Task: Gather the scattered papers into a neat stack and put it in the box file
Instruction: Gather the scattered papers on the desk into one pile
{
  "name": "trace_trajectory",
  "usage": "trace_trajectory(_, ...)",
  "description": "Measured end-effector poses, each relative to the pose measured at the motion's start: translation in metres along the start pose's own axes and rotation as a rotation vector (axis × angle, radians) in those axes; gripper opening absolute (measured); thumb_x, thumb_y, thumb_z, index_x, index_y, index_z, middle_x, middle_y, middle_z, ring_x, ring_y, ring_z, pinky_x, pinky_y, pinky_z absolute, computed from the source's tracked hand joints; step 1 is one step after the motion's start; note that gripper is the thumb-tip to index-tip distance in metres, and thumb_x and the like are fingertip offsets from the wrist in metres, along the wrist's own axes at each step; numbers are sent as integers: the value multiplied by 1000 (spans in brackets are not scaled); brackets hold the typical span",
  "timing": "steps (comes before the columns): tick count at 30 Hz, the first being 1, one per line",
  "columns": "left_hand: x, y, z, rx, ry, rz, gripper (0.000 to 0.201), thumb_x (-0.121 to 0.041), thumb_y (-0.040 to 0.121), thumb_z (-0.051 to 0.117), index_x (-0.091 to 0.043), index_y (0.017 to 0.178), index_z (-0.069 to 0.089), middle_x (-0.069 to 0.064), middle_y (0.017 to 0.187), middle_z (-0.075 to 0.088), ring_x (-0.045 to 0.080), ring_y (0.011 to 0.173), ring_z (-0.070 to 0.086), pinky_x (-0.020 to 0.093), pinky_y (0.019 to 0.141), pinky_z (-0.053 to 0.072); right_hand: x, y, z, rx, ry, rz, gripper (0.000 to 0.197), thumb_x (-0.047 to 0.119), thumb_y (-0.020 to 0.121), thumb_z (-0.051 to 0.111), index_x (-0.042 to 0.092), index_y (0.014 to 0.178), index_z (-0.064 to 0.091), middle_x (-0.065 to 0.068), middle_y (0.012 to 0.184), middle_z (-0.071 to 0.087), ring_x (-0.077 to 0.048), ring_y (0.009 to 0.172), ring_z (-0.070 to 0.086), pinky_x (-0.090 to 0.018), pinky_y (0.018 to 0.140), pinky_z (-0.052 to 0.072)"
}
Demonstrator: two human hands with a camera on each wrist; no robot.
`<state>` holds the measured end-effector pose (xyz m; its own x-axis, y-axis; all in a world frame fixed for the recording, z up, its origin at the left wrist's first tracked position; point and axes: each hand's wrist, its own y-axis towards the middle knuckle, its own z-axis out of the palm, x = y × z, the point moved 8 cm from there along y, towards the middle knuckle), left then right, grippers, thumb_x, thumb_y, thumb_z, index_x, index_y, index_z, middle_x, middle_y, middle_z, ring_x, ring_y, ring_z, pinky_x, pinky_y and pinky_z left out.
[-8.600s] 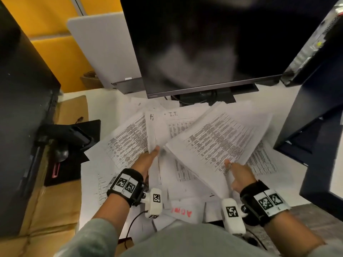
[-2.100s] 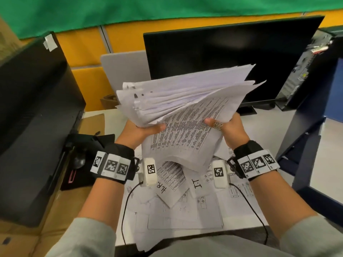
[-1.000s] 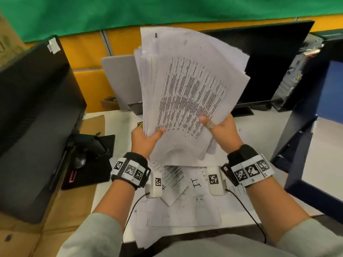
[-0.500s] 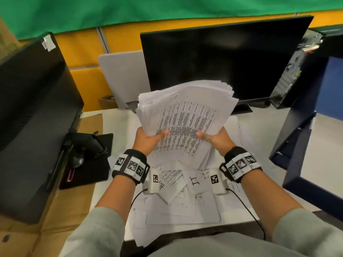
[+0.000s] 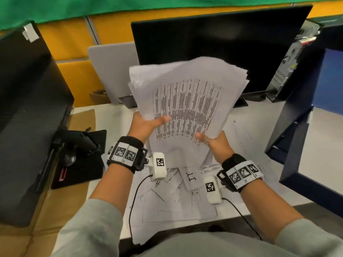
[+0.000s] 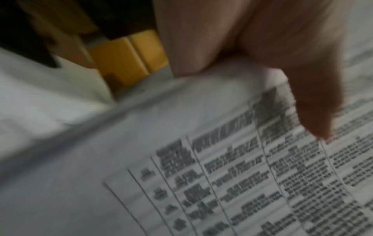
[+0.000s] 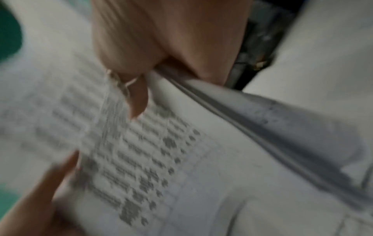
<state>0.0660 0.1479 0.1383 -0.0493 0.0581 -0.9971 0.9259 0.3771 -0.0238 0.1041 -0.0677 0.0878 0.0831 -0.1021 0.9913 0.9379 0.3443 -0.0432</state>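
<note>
Risk first, left to right. Left hand (image 5: 146, 125) grips the left lower edge of the stack of papers (image 5: 187, 101), thumb lying across the printed top sheet; the fingers behind are hidden. Left wrist view is blurred but shows the thumb pressed onto the table print. Stack is held clear of the worktop (image 5: 259, 138), tilted up in front of the dark monitor (image 5: 222, 45). Its edges are uneven: top corners fan apart, and the lower part bows between the two hands. Judgement: if either thumb eases, inner sheets could slide out and drop; squaring by tapping on the worktop may catch the loose sheets (image 5: 176, 199) lying below and ruck them.

Right hand (image 5: 213, 143) pinches the lower right corner of the stack, ringed thumb on top, fingers underneath; right wrist view shows the sheets wedged between thumb and palm side, layers splaying.

Loose sheets remain spread on the worktop under both wrists, so gathering looks unfinished. I cannot pick out the box file with confidence; a dark blue panel (image 5: 304, 115) at far right might belong to it.

Pose: both forearms raised, palms turned inward.
</note>
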Motion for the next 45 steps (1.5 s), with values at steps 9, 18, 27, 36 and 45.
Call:
trace_trajectory(9, 62, 5, 8, 78, 495, -88, 53, -1, 68, 77, -5, 117, 55, 5, 113, 60, 20, 102, 57, 33, 91, 48, 10, 11, -34, -297, -200, -38, 35, 12, 90, 56, 1, 123, 54, -5, 107, 62, -20, 101, 61, -14, 70, 52)
trace_trajectory(18, 151, -36, 75, 643, 1360, 188, 84, -44, 78, 62, -21, 146, 19, 3, 157, 4, 27, 144, 4, 48, 117, 12, 26, -13, -87, -659, -407, -184, 21, 6, 93, 50, 1, 111, 59, -7, 87, 57, -18, 80, 55, -17, 65, 51)
trace_trajectory(27, 163, -32, 71, 894, 1423, 129, 109, 20, 72, 54, -38, 146, -3, -6, 153, -25, 22, 142, -19, 37, 114, 26, 44, -25, -77, -708, -613, -276, 25, 8, 93, 50, 1, 115, 59, -5, 91, 56, -15, 81, 52, -11, 62, 39)
trace_trajectory(36, 84, -10, 52, 209, 1121, 607, 35, 10, 70, 70, -7, 101, 69, 16, 110, 68, 34, 106, 63, 40, 97, 41, 57, -28, -74, -777, -638, -365, 28, -2, 87, 49, 1, 113, 59, -10, 90, 61, -16, 79, 54, -23, 68, 43)
trace_trajectory(45, 68, -3, -86, -380, 787, 95, 25, -15, 96, 44, -6, 113, 60, 21, 102, 64, 36, 97, 61, 38, 85, 47, 68, -24, -73, -852, -488, -399, 24, 7, 91, 50, 1, 113, 59, -4, 85, 55, -24, 78, 58, -36, 68, 54)
